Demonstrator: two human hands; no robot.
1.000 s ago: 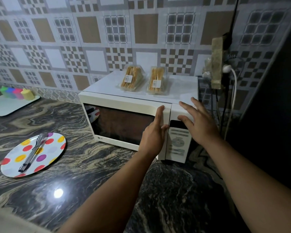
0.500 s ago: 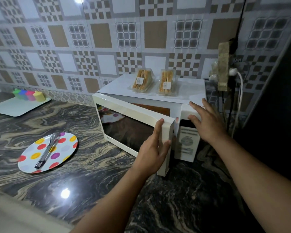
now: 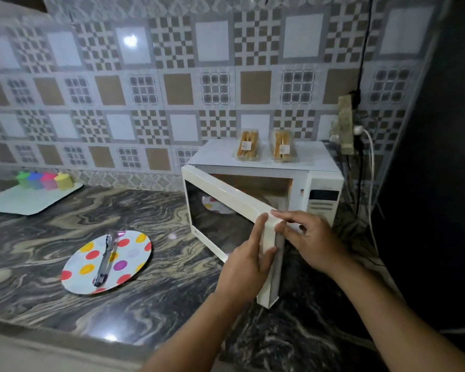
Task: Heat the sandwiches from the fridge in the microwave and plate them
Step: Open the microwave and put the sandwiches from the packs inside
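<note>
Two packed sandwiches (image 3: 247,148) (image 3: 282,149) stand side by side on top of the microwave (image 3: 317,183), near its back edge, well beyond both hands. The microwave sits on the desk (image 3: 156,291) against the tiled wall, a cable and plug just to its right. Its door (image 3: 226,200) hangs partly open, swung out toward the camera. Left of it lies a spotted plate (image 3: 75,267) with tongs (image 3: 106,257) on it; farther left, a white tray (image 3: 35,201) bears coloured cups (image 3: 45,180). The left hand (image 3: 243,267) grips the door's free edge from outside, fingers straight up its face and thumb round the edge. The right hand (image 3: 310,241) pinches the same edge's top corner, fingers bent.
</note>
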